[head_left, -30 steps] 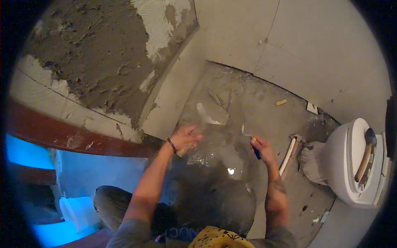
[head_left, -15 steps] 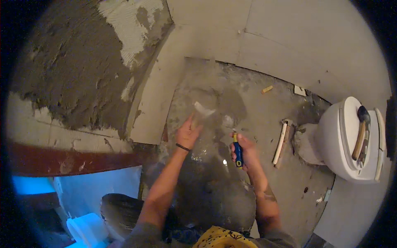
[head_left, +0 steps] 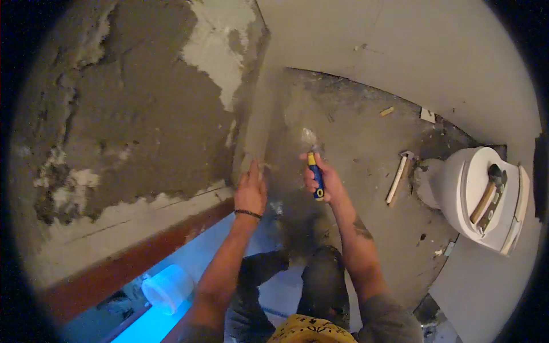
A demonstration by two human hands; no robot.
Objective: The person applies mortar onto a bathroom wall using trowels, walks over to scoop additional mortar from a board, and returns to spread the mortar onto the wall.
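Observation:
My right hand [head_left: 323, 178] is wrapped round the blue and yellow handle of a trowel [head_left: 316, 182]. Its pale metal blade [head_left: 309, 136] points away from me over the wet grey floor; whether it touches the floor I cannot tell. Close by on the left, my left hand [head_left: 250, 193] is held out with fingers extended. It is at the near corner of a raised ledge, by the ledge's pale side face [head_left: 255, 128]; contact is unclear in the dim light. Grey mortar [head_left: 154, 114] covers most of the ledge's top, leaving a lighter patch towards the far end.
To the right stands a white toilet bowl [head_left: 449, 188] with a dark-headed mallet [head_left: 485, 200] lying on it. A light-handled hammer [head_left: 396, 184] rests on the floor. Along the far wall lies a small yellowish piece [head_left: 387, 111]. A blue-lit bucket [head_left: 168, 288] stands at lower left.
My left hand has drawn back from over the floor to the ledge's corner. The trowel in my right hand has shifted left and nearer the ledge. The whole view has swung left.

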